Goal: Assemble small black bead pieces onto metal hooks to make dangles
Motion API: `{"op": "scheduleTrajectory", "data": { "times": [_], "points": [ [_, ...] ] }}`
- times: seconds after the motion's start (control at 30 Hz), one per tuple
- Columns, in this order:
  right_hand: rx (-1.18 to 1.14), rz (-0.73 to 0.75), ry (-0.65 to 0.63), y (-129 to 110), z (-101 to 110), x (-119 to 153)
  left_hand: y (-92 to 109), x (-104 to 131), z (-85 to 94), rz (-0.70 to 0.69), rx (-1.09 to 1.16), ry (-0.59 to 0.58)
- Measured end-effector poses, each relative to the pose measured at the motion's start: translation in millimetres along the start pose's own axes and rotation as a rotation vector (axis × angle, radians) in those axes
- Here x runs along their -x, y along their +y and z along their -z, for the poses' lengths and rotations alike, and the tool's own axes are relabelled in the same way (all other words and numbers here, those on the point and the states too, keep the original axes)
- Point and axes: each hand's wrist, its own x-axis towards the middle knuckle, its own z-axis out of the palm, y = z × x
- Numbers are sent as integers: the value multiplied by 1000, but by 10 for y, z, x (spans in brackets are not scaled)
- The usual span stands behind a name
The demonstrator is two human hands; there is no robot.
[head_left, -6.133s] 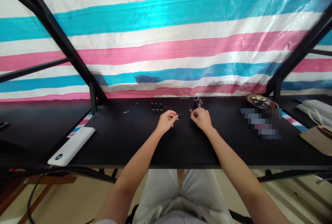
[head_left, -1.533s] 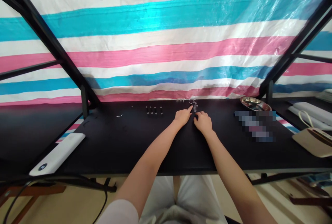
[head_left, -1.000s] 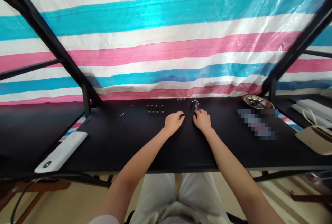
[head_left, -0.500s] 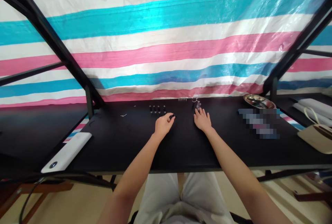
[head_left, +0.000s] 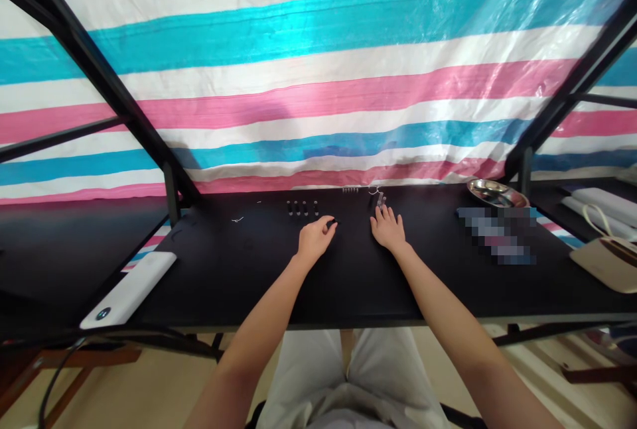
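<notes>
My left hand (head_left: 314, 238) is closed in a pinch around a small black piece (head_left: 329, 223) above the black table (head_left: 348, 283). Lying flat with its fingers spread, my right hand (head_left: 389, 230) has its fingertips beside a few small grey cylinders (head_left: 381, 199). Several small black cylinders with silvery ends (head_left: 297, 208) stand in a row beyond my left hand. Further back is a row of tiny metal pieces (head_left: 350, 189), with a thin white loop (head_left: 373, 189) to its right.
A shiny metal tray (head_left: 497, 194) stands at the back right, with a blurred-out item (head_left: 497, 237) in front of it. A white power bank (head_left: 129, 290) lies at the left, a beige pouch (head_left: 607, 263) at the far right. Black frame bars rise on both sides.
My right hand has shifted very slightly to the left, its fingers still spread. My left hand keeps its pinch in nearly the same place.
</notes>
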Motion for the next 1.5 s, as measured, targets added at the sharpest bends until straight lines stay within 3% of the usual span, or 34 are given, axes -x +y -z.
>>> {"op": "scheduleTrajectory", "data": {
  "times": [0.37,0.7,0.9,1.27,1.5],
  "points": [
    [3,44,23,31,-1,59,-4,-4,-10,30,39,14],
    [-144,194,382,-31,173,186,-26,-11,-18,27,109,44],
    [-335,287,457,-124,297,257,4,-11,3,46,188,52],
    [-837,369,584,-195,256,305,74,-49,20,376,819,-54],
    [-1265,327,407,-255,189,265,77,-71,12,532,1099,-33]
  ]
}}
